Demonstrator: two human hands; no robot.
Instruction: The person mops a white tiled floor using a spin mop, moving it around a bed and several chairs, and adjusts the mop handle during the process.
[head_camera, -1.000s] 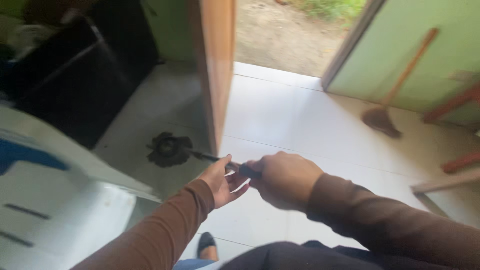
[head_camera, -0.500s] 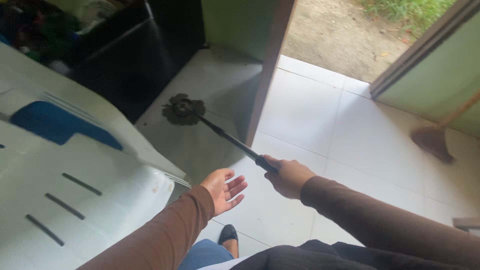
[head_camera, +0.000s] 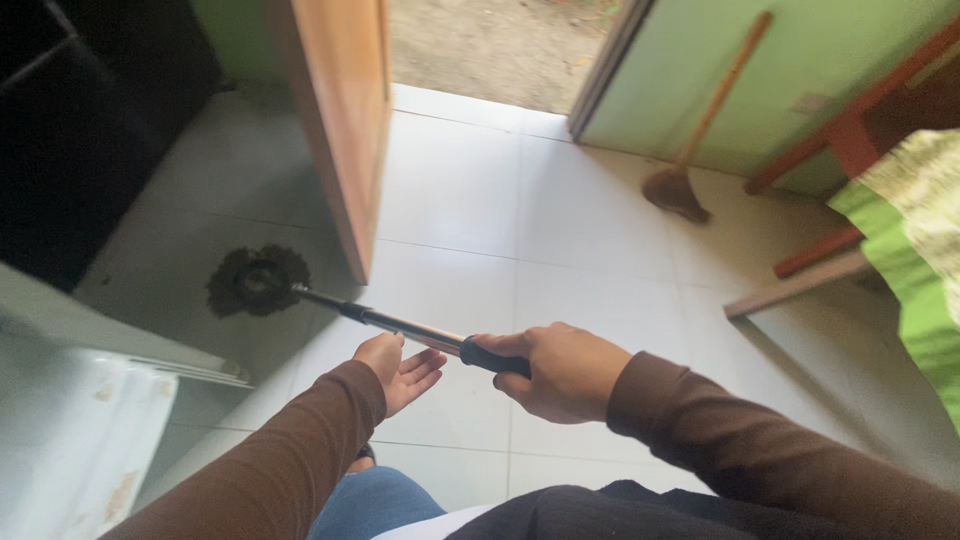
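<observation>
We note the right hand (head_camera: 560, 368) clasping the mop handle (head_camera: 400, 325) at centre frame; the left hand (head_camera: 398, 368) spread wide beneath, mop head (head_camera: 250, 283) centre left.

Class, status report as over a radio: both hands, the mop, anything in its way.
Right hand gripping mop handle. Left hand open beneath the pole, contact unclear. Mop head on floor tiles behind wooden door; door edge close beside the pole.

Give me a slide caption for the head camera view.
Right hand grips a mop handle; open left hand beneath it.
</observation>
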